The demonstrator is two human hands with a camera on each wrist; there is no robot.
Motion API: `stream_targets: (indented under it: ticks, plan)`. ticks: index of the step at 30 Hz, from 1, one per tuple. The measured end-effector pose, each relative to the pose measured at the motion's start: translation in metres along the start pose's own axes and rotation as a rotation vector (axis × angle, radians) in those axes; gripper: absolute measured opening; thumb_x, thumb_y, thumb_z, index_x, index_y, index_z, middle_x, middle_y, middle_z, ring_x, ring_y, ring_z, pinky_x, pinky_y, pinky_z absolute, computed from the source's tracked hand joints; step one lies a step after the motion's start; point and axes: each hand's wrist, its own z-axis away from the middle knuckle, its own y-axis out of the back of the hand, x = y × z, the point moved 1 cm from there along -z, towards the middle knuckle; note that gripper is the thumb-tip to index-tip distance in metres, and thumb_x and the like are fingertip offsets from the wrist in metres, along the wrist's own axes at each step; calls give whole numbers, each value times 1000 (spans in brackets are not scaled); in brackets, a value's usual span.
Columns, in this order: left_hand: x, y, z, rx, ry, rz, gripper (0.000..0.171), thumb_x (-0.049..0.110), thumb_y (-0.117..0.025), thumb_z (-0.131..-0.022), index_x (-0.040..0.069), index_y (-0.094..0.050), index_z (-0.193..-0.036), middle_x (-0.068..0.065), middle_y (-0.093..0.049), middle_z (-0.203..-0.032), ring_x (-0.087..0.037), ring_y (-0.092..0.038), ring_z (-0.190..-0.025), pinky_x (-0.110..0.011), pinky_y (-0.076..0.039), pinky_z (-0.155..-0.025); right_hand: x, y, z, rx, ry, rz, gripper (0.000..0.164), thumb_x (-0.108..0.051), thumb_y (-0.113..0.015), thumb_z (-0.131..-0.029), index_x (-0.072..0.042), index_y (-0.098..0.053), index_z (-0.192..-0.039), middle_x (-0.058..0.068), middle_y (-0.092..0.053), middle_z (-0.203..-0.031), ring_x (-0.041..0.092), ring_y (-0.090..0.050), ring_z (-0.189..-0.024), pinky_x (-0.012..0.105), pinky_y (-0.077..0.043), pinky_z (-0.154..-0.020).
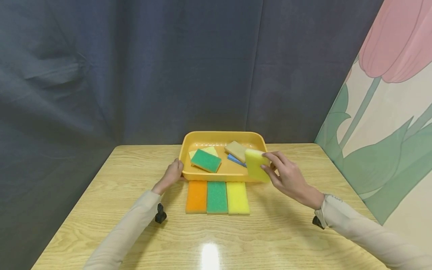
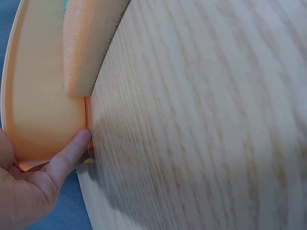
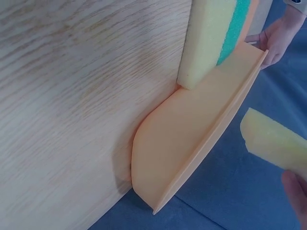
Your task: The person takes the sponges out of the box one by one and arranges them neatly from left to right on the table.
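Observation:
My left hand point(image 1: 172, 173) grips the left end of a yellow plastic tray point(image 1: 219, 177), one finger against its lower corner in the left wrist view. Above the tray's front right corner, my right hand point(image 1: 287, 176) pinches a yellow sponge point(image 1: 255, 167) upright between thumb and fingers. Inside the tray, a green-topped sponge point(image 1: 206, 161) overlaps a pale yellow one point(image 1: 212, 150) on the left. To the right, a beige sponge point(image 1: 234, 149) lies against a blue piece point(image 1: 236, 160), partly hidden by the held sponge.
Along the tray's front wall, an orange sponge point(image 1: 196, 197), a green sponge point(image 1: 217, 197) and a yellow sponge point(image 1: 238, 197) lie side by side on the wooden table point(image 1: 135, 165). A dark curtain point(image 1: 189, 67) hangs behind; a flower-painted wall point(image 1: 381, 123) stands on the right.

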Motion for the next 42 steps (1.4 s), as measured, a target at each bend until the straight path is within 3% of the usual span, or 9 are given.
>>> stream_targets:
  ticks: [6, 14, 22, 26, 30, 36, 42]
  plan:
    - [2, 0, 0, 8, -7, -11, 39, 15, -24, -107, -16, -41, -124, -29, -55, -101, -37, -64, -87, -36, -62, -66, -1, 2, 1, 17, -26, -19, 38, -34, -50, -104, 1, -60, -116, 11, -59, -97, 15, -58, -65, 27, -50, -48]
    - [0, 0, 1, -7, 6, 18, 38, 14, -23, -107, -15, -40, -124, -30, -54, -102, -37, -65, -89, -37, -62, -68, 1, 3, 8, -10, -48, -2, 38, -34, -49, -105, 0, -60, -115, 8, -58, -93, 13, -57, -64, 16, -41, -42]
    - [0, 1, 1, -9, -5, -2, 41, 15, -23, -108, -17, -39, -127, -31, -54, -105, -37, -64, -91, -38, -62, -69, 1, 2, 12, -80, -91, 4, 37, -36, -46, -106, -2, -60, -114, 6, -57, -90, 9, -52, -61, 21, -45, -43]
    - [-1, 1, 0, -11, -1, 0, 40, 15, -23, -108, -16, -39, -125, -31, -54, -104, -37, -65, -91, -38, -62, -70, 1, 3, 13, -73, -87, 4, 36, -34, -45, -106, -1, -61, -113, 7, -57, -88, 9, -50, -60, 21, -44, -43]
    - [-2, 1, 0, -12, -5, 9, 35, 14, -23, -108, -14, -41, -119, -28, -54, -99, -37, -65, -88, -39, -62, -69, 1, 4, 14, -81, -101, -1, 31, -28, -50, -104, 0, -61, -111, 8, -57, -87, 8, -49, -60, 22, -44, -43]
    - [-1, 1, 0, -9, -6, -19, 38, 14, -22, -107, -15, -40, -123, -30, -54, -102, -37, -64, -90, -38, -62, -69, 0, 3, 16, -143, -178, 22, 18, -14, -63, -98, -1, -60, -110, 6, -56, -84, 10, -49, -60, 23, -44, -45]
    - [1, 1, 0, -18, 2, -28, 42, 16, -20, -107, -16, -40, -126, -31, -55, -105, -38, -65, -92, -36, -62, -70, -2, 2, 18, -201, -245, 32, 21, -4, -70, -90, -2, -59, -108, 3, -53, -81, 10, -46, -59, 22, -41, -46]
